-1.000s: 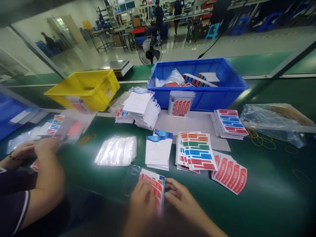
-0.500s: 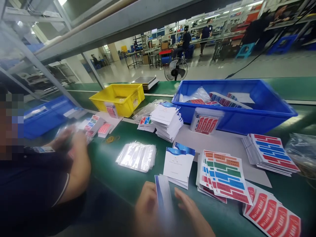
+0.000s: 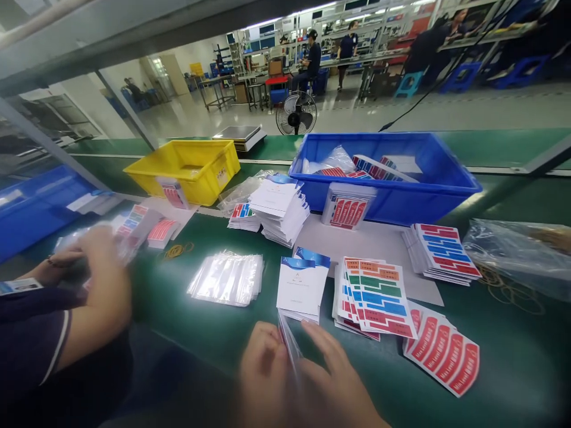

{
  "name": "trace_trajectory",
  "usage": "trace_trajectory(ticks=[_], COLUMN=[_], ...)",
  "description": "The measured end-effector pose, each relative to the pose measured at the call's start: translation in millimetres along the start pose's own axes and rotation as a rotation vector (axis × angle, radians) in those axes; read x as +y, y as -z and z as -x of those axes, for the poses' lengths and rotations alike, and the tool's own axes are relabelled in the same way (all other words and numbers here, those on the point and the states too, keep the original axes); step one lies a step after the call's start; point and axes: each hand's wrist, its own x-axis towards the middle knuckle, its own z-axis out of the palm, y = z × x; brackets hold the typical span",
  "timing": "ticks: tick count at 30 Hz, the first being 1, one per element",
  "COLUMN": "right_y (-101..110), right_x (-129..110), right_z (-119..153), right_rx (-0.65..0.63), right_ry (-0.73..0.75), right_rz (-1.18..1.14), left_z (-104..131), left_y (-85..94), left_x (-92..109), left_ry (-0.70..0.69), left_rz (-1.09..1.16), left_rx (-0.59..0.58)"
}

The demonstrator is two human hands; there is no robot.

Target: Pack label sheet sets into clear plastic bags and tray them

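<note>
Both hands meet at the near edge of the green table [image 3: 187, 333], and the fingers [image 3: 321, 342] of the right hand [image 3: 332, 380] and those of the left hand [image 3: 263, 371] close from either side on a thin clear bag [image 3: 289, 342] that stands on edge between them, with what looks like a set of cards or sheets inside; the picture is blurred here, so how tightly they pinch cannot be told. The step in hand looks like packing: the set seems to be going into, or being squared up within, the bag, and the next move would call for a steady hold on the bag's mouth while the contents are pushed fully down. Just beyond the fingertips lies a pile of white booklets [image 3: 301, 285], with a stack of colour-striped sticker sheets [image 3: 375, 297] to its right and red label sheets [image 3: 444, 351] further right. A pile of empty clear bags [image 3: 227, 278] lies to the left. At the far left another person's hands [image 3: 96, 267] work on similar items. A blue bin [image 3: 401, 190] and a yellow bin [image 3: 187, 169] stand behind.
</note>
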Motion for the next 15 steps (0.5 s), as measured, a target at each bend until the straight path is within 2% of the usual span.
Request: trace_trajectory(ticks=[10, 12, 15], right_y=[2.5, 4.3, 8.2], right_x=[1.6, -3.0, -10.1], right_z=[-5.3, -4.2, -5.1], right_rx=[0.071, 0.060, 0.047], right_ry=[0.025, -0.033, -0.141], right_rz=[0.012, -0.017, -0.099], left_z=[-6.1, -3.0, 3.6], left_y=[-6.4, -7.4, -7.4], left_x=[6.1, 6.8, 3.1], left_ry=[-0.047, -0.024, -0.049], left_rz=[-0.093, -0.081, -0.088], left_rx=[-0.008, -0.025, -0.118])
